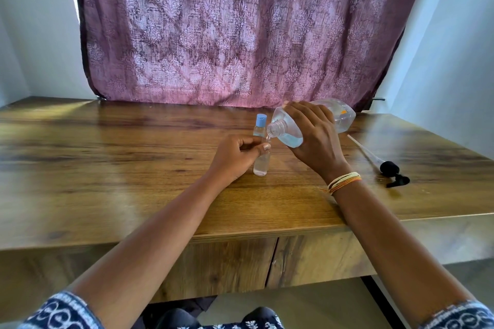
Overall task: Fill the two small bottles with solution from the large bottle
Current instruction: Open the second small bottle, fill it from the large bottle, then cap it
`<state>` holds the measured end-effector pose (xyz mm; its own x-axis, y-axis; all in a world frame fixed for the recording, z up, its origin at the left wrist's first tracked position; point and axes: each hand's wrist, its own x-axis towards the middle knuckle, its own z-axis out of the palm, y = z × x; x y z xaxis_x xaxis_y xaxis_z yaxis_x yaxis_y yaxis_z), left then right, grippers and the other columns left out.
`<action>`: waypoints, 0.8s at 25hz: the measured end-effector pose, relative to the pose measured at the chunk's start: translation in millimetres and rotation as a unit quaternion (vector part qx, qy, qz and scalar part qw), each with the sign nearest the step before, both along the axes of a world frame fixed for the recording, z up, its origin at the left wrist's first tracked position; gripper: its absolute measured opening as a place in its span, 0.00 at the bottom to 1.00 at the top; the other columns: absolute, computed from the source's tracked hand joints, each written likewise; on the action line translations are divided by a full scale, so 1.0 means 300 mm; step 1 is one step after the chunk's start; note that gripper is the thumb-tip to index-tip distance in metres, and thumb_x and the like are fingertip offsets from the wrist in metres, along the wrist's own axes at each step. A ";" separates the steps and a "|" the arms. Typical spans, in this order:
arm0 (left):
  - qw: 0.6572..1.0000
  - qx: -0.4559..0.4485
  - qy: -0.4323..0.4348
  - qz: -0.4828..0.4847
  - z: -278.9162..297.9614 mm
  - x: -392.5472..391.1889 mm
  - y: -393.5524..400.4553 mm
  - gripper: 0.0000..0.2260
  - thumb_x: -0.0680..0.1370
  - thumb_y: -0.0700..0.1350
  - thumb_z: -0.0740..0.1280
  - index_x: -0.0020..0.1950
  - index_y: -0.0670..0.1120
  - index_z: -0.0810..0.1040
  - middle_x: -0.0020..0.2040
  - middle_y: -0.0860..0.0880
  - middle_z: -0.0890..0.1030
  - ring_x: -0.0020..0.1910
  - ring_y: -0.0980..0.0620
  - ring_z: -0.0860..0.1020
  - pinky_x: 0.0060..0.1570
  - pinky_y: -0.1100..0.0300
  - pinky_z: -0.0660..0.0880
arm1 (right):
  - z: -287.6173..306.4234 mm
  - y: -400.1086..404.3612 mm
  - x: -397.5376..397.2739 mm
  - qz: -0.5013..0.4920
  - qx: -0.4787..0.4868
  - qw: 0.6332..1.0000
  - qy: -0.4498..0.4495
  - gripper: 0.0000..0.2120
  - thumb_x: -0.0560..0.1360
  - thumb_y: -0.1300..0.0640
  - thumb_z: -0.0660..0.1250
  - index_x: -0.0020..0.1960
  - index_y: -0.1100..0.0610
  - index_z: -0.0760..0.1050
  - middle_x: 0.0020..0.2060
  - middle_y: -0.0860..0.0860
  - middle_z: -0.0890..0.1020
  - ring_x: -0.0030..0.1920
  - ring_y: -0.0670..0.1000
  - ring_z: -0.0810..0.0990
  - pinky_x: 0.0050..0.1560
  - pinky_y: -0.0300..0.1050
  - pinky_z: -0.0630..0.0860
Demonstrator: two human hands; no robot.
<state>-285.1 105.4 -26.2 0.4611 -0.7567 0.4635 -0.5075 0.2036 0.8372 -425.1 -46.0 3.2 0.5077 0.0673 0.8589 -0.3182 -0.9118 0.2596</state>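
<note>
Right hand (315,139) wrapped its grip around the large bottle (339,115), tipped nearly horizontal, its open neck touching the mouth of the uncapped small bottle (261,164). Left hand (235,157) curled its grip on that upright bottle at counter (107,168) centre. The blue-capped small bottle (259,125) stood just beside it at 12 o'clock. The black pump (389,171) lay at 3 o'clock, apart.

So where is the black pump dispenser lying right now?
In the head view, the black pump dispenser lies on the wooden table, at the person's right, just beyond the right hand tilting the large clear bottle.
</note>
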 end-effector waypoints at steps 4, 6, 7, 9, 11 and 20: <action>1.000 0.001 0.000 -0.001 -0.001 0.002 -0.001 0.10 0.74 0.45 0.72 0.54 0.45 0.84 0.48 0.50 0.86 0.47 0.57 0.84 0.54 0.50 0.80 | 0.001 0.002 0.000 -0.001 -0.001 1.000 0.001 0.23 0.71 0.53 0.73 0.64 0.59 0.74 0.60 0.54 0.81 0.61 0.56 0.78 0.59 0.53 0.72; 1.000 0.001 0.002 -0.001 -0.001 0.002 -0.002 0.10 0.74 0.45 0.72 0.53 0.45 0.84 0.48 0.50 0.86 0.47 0.57 0.84 0.54 0.51 0.80 | 0.002 0.004 0.001 0.001 -0.004 1.000 -0.002 0.23 0.71 0.53 0.72 0.63 0.59 0.75 0.60 0.54 0.81 0.61 0.56 0.78 0.59 0.52 0.71; 1.000 0.000 0.002 -0.003 0.000 0.001 -0.002 0.09 0.74 0.45 0.72 0.53 0.45 0.84 0.48 0.50 0.86 0.48 0.57 0.84 0.55 0.51 0.80 | 0.002 0.005 0.001 0.002 -0.005 1.000 -0.004 0.22 0.71 0.53 0.72 0.63 0.59 0.75 0.59 0.54 0.81 0.61 0.56 0.78 0.59 0.52 0.71; 1.000 -0.002 0.008 -0.007 -0.001 0.001 -0.002 0.09 0.74 0.45 0.72 0.53 0.45 0.84 0.47 0.50 0.86 0.48 0.57 0.84 0.55 0.51 0.80 | 0.001 0.008 0.001 0.003 -0.006 1.000 -0.004 0.22 0.71 0.54 0.72 0.63 0.59 0.75 0.59 0.54 0.81 0.61 0.56 0.78 0.60 0.52 0.71; 1.000 -0.005 0.012 -0.009 -0.003 0.002 -0.003 0.09 0.74 0.45 0.72 0.52 0.45 0.84 0.47 0.50 0.86 0.48 0.56 0.84 0.55 0.51 0.80 | 0.001 0.008 0.000 0.003 -0.004 1.000 -0.003 0.22 0.71 0.54 0.72 0.63 0.59 0.75 0.60 0.54 0.81 0.61 0.56 0.78 0.60 0.52 0.71; 1.000 -0.006 0.008 -0.004 -0.001 0.001 -0.004 0.09 0.74 0.44 0.73 0.52 0.45 0.85 0.47 0.50 0.86 0.47 0.57 0.84 0.55 0.51 0.80 | -0.001 0.007 0.003 0.004 0.001 1.000 0.000 0.22 0.72 0.53 0.72 0.64 0.59 0.75 0.60 0.54 0.81 0.61 0.56 0.78 0.59 0.52 0.71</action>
